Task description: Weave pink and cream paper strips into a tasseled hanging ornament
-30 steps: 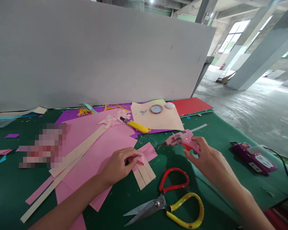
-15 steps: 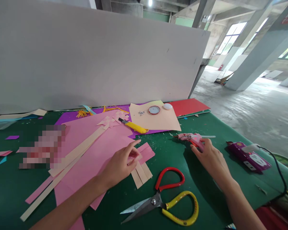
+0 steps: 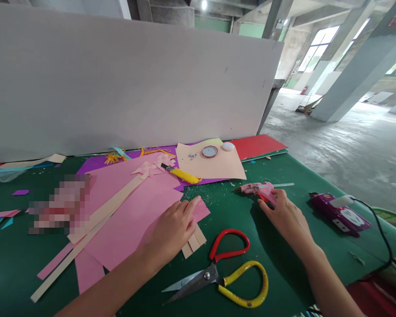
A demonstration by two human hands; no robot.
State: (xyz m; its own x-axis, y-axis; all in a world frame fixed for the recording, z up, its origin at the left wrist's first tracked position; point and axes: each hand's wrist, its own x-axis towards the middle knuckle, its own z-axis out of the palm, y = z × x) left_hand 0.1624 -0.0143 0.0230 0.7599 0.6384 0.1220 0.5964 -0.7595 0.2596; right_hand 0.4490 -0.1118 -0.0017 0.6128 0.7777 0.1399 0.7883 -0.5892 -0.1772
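Note:
My left hand (image 3: 173, 226) hovers over or touches a small piece of folded paper strips, pink (image 3: 202, 209) and beige (image 3: 194, 243). Its fingers are curled together, and what they pinch, if anything, is hidden. My right hand (image 3: 286, 216) is closed round the handle of a pink glue gun (image 3: 254, 188) lying on the table, its nozzle pointing left and a clear glue stick out of its back. Between and below my hands lie scissors (image 3: 207, 276) with one red and one yellow handle, blades slightly apart.
Pink sheets (image 3: 125, 220) and long beige strips (image 3: 95, 226) cover the left of the green table (image 3: 224, 207). A yellow utility knife (image 3: 185, 175) lies behind my left hand. At right sits a purple power block (image 3: 339, 213) with a black cord. A white board (image 3: 135, 88) stands behind.
My left hand has drawn its raised fingers together and lowered over the pink paper. The right hand stays on the glue gun. The view has shifted slightly.

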